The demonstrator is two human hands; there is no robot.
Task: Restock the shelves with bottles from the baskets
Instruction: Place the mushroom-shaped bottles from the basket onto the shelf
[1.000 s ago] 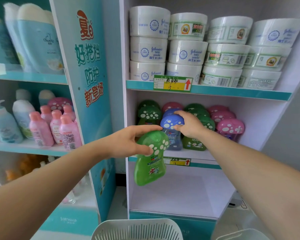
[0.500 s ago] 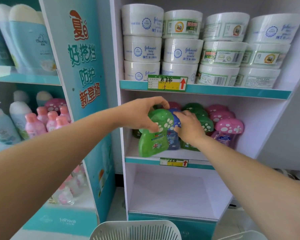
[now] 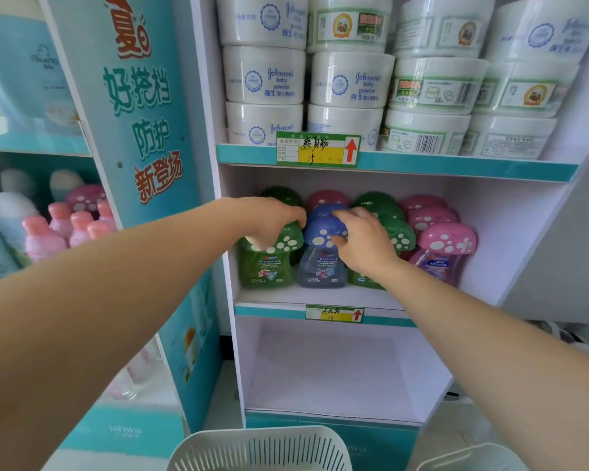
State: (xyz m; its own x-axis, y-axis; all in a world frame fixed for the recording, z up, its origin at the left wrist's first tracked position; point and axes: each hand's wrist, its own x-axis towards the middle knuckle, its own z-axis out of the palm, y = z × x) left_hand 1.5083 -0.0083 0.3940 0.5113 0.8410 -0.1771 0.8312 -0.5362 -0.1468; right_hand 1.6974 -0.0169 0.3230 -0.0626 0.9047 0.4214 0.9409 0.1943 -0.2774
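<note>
Head view: a white shelf unit with teal edging fills the centre and right of the frame. On its middle shelf (image 3: 320,297) stand rows of bottles with spotted mushroom-shaped caps.

The left hand (image 3: 269,222) reaches in from the lower left. Its fingers are curled over the cap of a green bottle (image 3: 266,266), which stands upright at the front left of that shelf. The right hand (image 3: 364,246) comes in from the lower right and clasps the cap of a blue bottle (image 3: 320,266), fingers on top and thumb against the cap's front. The blue bottle stands upright just beside the green one, and their caps touch.

Further right on the same shelf is a pink bottle (image 3: 442,249), with more green and pink caps behind it.

White powder tubs (image 3: 266,76) are stacked on the shelf above, over a yellow price tag (image 3: 317,149). At the bottom edge of the frame the rims of a white slotted basket (image 3: 259,450) and a second basket (image 3: 470,457) show.
</note>
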